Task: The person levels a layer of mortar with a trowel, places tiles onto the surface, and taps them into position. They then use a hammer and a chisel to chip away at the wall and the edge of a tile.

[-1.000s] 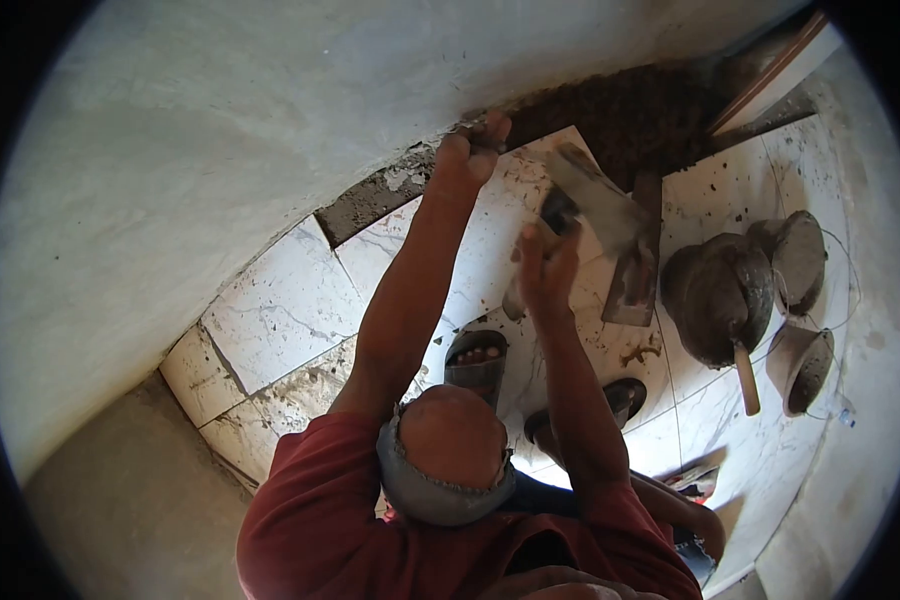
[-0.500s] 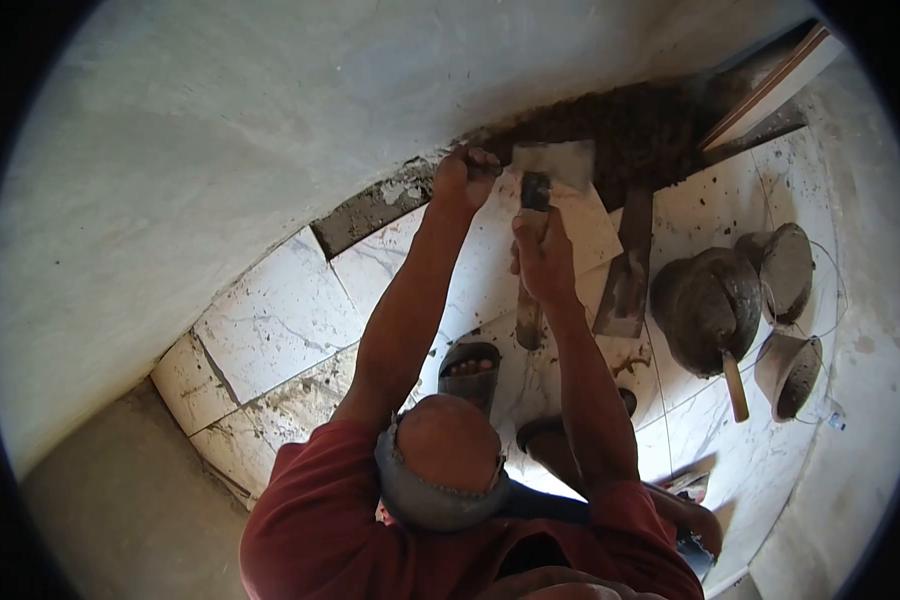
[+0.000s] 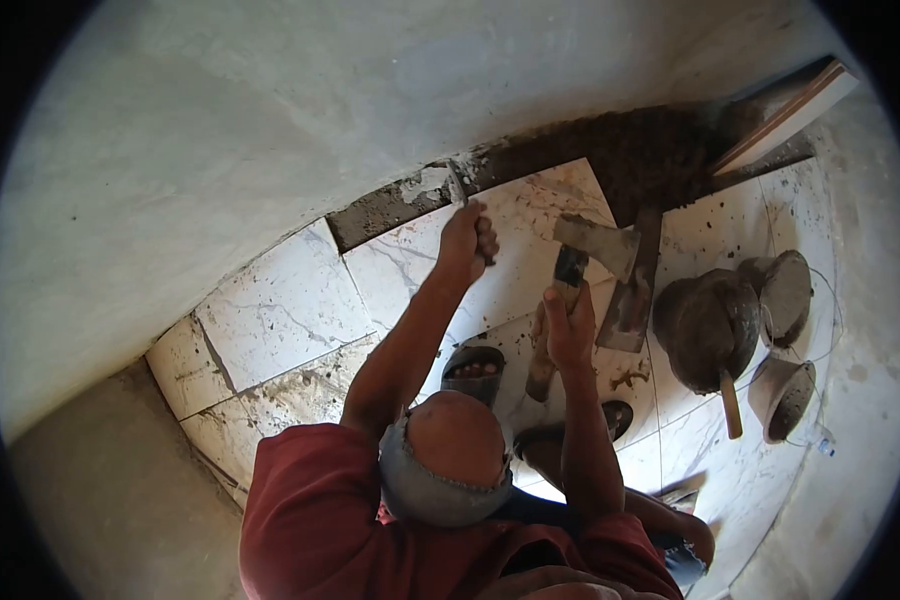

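Note:
My left hand is closed around a narrow metal chisel, whose far end reaches the rough mortar strip at the foot of the wall. My right hand grips the wooden handle of a hatchet; black wrapping covers the handle just below its broad metal head. The hatchet is raised to the right of my left hand, apart from the chisel. Beneath both hands lies a marbled white floor tile, spotted with dirt.
A dirty flat trowel rests on the tiles at right. Beyond it are a mortar-caked basin with a wooden handle against it and two buckets. Dark loose earth fills the gap by the wall, near a leaning board.
My right hand has drawn the hatchet back towards my body and slightly right, turning its head. My left hand is lower in view, and the chisel now shows above it.

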### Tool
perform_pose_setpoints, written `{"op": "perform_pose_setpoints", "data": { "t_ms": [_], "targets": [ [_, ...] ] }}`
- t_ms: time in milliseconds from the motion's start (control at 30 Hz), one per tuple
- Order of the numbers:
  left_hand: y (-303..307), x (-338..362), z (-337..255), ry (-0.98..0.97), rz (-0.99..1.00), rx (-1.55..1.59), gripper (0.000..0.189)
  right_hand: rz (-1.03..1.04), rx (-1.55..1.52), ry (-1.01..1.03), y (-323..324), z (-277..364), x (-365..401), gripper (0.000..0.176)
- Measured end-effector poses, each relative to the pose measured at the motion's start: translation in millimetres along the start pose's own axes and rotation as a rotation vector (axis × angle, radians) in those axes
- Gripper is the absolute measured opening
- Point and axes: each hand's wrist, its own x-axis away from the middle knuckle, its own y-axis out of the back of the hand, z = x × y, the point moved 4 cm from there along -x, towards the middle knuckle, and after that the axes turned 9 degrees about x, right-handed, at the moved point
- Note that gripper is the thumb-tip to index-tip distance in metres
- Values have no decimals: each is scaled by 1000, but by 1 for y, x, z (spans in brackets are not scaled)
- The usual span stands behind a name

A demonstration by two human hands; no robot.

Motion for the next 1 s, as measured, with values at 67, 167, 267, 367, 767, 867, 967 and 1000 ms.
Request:
{"op": "perform_pose_setpoints", "data": {
  "t_ms": [67, 167, 267, 367, 767, 867, 967, 1000],
  "targets": [
    [21, 23, 1, -85, -18, -211, 21, -13, 26, -1, 7, -8, 4, 25],
    [55, 51, 17, -174, -19, -459, 25, 38, 69, -75, 10, -33, 9, 25],
    [76, 73, 44, -87, 110, -510, 31, 108, -61, -251, -3, -54, 17, 27],
    [72, 91, 64, 38, 100, -367, 33, 65, 3, -153, -20, -55, 24, 31],
    [36, 9, -56, -1051, -32, -1625, 49, -137, 131, -144, 16, -28, 27, 23],
    [24, -20, -62, -1078, -194, -1821, 53, -253, 252, -1, 33, -15, 20, 22],
    [20, -30, -51, -1002, -347, -1880, 56, -269, 161, -118, 41, -9, 25, 23],
    [20, -31, -49, -984, -413, -1875, 58, -254, 144, -139, 43, -17, 25, 23]
  ]
}}
